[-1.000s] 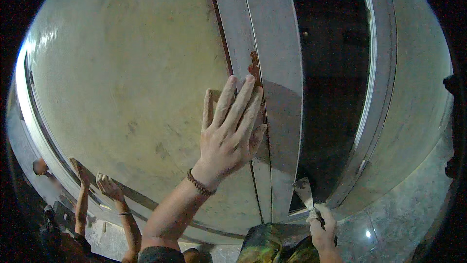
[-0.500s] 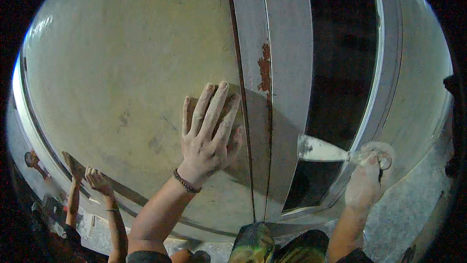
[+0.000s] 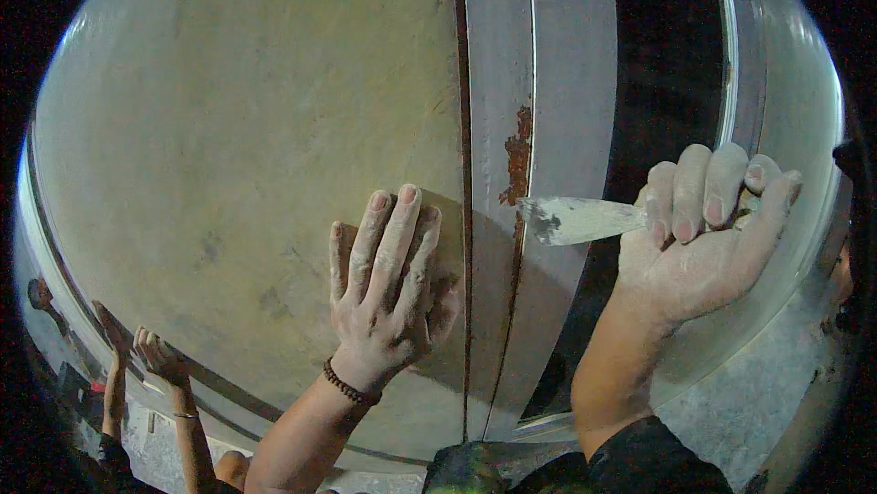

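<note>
My left hand, pale with dust and wearing a beaded bracelet, lies against a yellowish-grey panel, fingers stretched upward. A putty knife is in my right hand, its fingers curled round the handle, which is mostly hidden. The smeared blade points left across the grey frame. Its tip is just below a reddish-brown chipped patch, near the thin seam; I cannot tell whether it touches.
A dark glass-like strip runs between the grey frame and a bright metal edge. At the lower left, another person's hands reach to the panel's edge. Grey floor shows at the lower right.
My right hand has risen and turned, bringing the putty knife left from the dark strip to the grey frame. My left hand stays on the panel. The view has shifted slightly.
</note>
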### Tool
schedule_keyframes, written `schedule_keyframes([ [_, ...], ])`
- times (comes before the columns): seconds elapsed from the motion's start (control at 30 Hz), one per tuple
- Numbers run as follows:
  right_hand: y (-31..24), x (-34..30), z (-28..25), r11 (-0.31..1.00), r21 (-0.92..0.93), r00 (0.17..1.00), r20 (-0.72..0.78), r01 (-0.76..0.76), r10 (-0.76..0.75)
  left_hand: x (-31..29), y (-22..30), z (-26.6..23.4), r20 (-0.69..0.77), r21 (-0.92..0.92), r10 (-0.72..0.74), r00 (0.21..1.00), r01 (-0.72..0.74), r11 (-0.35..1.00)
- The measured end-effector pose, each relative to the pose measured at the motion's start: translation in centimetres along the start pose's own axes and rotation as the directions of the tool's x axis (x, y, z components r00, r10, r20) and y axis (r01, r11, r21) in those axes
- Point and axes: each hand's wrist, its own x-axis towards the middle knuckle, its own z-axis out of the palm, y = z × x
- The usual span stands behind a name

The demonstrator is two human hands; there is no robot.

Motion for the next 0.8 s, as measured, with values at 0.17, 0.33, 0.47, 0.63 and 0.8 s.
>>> schedule_keyframes([
  [0.17, 1.3, 0.2, -0.1, 0.997, -0.036, 0.973, -0.223, -0.064, 0.055, 0.0, 0.2, -0.1, -0.004, 0.001, -0.041, 0.999, 0.041, 0.999],
  [0.33, 1.0, -0.6, -0.1, 0.991, -0.078, 0.983, -0.154, -0.112, 0.099, 0.0, 0.2, 0.0, 0.003, 0.014, -0.052, 0.999, 0.052, 0.999],
  [0.47, 0.3, -1.4, 0.2, 0.991, -0.013, 0.959, -0.249, 0.135, -0.134, 0.0, 0.3, -0.1, 0.011, 0.013, -0.047, 0.999, 0.047, 0.999],
  [0.63, 0.1, -2.0, -0.5, 1.0, 0.02, 0.989, -0.147, 0.008, -0.005, 0.2, 0.4, -0.1, -0.001, 0.006, -0.01, 1.0, 0.01, 1.0],
  [0.8, 0.0, -2.6, -1.2, 0.999, -0.035, 0.997, -0.08, 0.006, -0.008, 0.0, 0.0, -0.3, -0.006, 0.0, 0.013, 1.0, -0.013, 1.0],
])
